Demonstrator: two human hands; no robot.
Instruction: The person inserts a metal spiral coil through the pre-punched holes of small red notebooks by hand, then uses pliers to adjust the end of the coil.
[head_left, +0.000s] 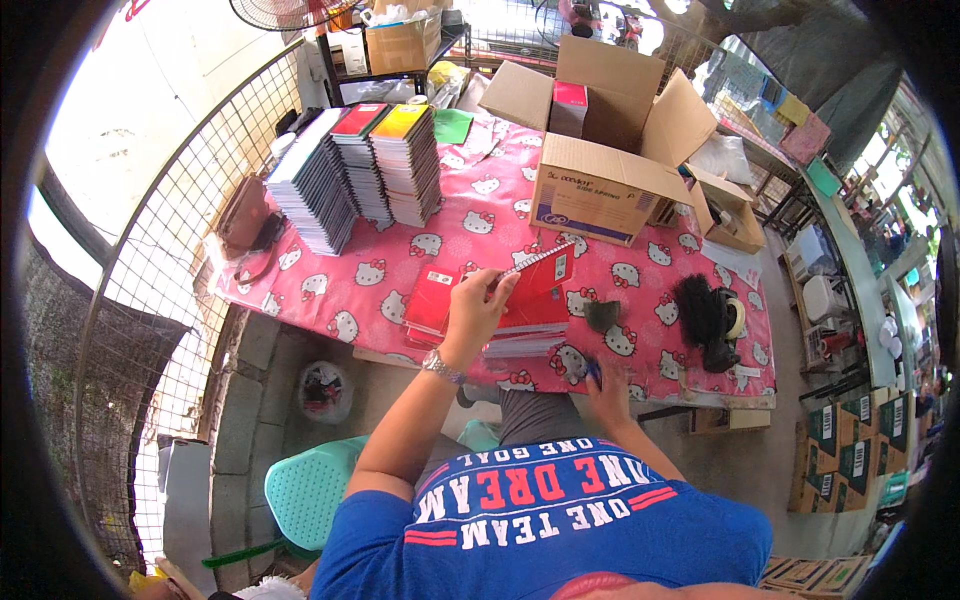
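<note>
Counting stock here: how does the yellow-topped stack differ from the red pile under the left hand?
The yellow-topped stack is taller than the red pile. The left hand is over the red pile, not the stack. Both rest on the pink tablecloth.

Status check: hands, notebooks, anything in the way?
Left hand pinching a spiral-bound notebook above red notebooks. Right hand at near edge of table, small dark item at fingertips, grip unclear. Dark green object close right, seemingly blocking neither.
</note>
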